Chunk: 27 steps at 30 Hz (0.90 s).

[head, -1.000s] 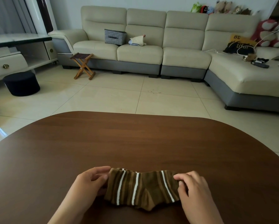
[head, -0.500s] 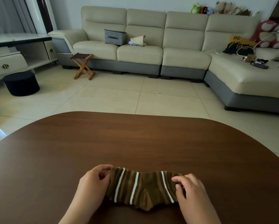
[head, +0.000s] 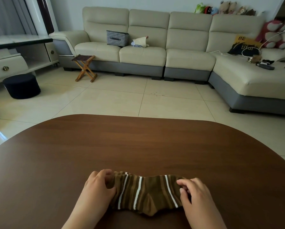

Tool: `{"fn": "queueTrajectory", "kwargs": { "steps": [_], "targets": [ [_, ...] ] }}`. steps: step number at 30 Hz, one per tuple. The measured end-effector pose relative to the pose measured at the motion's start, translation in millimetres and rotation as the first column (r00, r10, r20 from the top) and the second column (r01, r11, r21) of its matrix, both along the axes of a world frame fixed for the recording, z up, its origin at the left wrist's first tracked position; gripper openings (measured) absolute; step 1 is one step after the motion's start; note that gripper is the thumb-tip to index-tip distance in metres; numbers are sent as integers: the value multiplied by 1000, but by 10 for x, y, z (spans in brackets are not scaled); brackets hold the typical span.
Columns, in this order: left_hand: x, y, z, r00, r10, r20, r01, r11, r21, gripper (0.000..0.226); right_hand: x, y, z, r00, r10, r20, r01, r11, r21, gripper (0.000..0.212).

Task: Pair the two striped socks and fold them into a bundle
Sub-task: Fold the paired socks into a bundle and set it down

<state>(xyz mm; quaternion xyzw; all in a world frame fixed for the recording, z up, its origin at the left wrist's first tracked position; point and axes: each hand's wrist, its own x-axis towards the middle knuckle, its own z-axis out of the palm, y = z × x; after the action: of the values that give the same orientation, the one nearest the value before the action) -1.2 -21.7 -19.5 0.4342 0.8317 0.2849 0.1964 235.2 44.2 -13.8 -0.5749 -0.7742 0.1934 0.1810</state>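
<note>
The striped socks (head: 146,194), brown with tan and white bands, lie flat and stacked on the dark wooden table (head: 138,146) near its front edge, stretched left to right. My left hand (head: 98,187) pinches their left end between thumb and fingers. My right hand (head: 193,192) covers and grips their right end. I cannot tell the two socks apart, since one lies over the other.
Beyond the table lies a tiled floor, with a beige sectional sofa (head: 155,52) at the back. A small folding stool (head: 84,67) and a black round pouf (head: 22,85) stand on the floor to the left, beside a low cabinet (head: 9,63).
My left hand has curled further over the left end of the socks, and my right hand has closed on the right end. The socks have stayed in place.
</note>
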Motion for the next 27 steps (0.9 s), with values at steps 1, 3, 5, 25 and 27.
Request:
{"fn": "queueTrajectory", "kwargs": {
  "steps": [1, 3, 5, 25, 27],
  "targets": [
    [10, 2, -4, 1000, -6, -26, 6, 1000, -21, 41, 0, -2, 2, 1000, -4, -5, 4, 1000, -4, 28],
    [33, 3, 3, 998, -26, -57, 23, 999, -49, 37, -1, 0, 10, 1000, -14, -15, 13, 1000, -20, 28],
    [65, 0, 32, 998, -51, -46, 49, 997, -52, 26, -7, 0, 22, 999, -32, -21, 31, 998, -61, 33],
    [424, 62, 25, 783, -77, 617, 104, 995, -8, 14, -261, -45, 16, 1000, 18, -2, -18, 986, -163, 50],
    [451, 62, 34, 733, -69, 677, 100, 995, -7, 18, -259, -54, 24, 999, 26, -31, -31, 986, -166, 46]
  ]
}}
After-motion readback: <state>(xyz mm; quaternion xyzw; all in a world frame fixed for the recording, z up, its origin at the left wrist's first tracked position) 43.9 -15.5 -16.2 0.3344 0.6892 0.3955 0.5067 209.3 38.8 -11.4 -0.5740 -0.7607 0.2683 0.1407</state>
